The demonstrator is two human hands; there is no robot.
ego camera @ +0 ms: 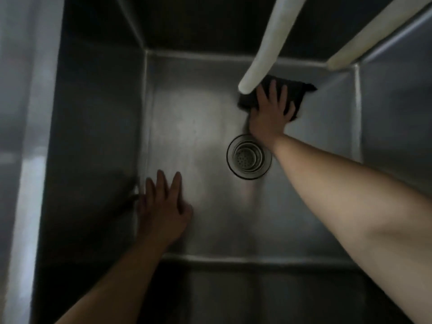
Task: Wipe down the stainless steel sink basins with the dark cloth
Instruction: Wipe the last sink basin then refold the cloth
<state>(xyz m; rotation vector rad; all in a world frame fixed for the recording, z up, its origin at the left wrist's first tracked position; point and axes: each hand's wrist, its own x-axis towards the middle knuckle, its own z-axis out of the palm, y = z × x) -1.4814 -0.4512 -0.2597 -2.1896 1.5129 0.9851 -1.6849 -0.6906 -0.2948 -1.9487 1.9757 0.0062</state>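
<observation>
The right arm is the closest thing, big and bare, coming in from the lower right side. The left arm comes in from the bottom, and it looks darker because it is in shade.

Both arms reach down into a deep metal sink basin. The sink is gray and shiny, with tall walls on every side. The picture is a bit blurry.

The right hand is at the far right part of the sink floor. Its fingers are straight and spread out, and they press flat on the dark cloth. They do not curl around it. The cloth is black and lies on the sink floor, close to the back wall and the right wall. Part of it is hidden under the hand.

The round drain is near the middle of the floor, just below the right wrist. It has little holes in its cup.

The left hand is down by the left wall. Its fingers are straight and a little spread, flat on or just above the sink floor. It holds nothing.

Two pale white pipes cross the top. One white pipe ends right above the cloth. The other white pipe runs along the right rim.

No words or labels can be read anywhere.
</observation>
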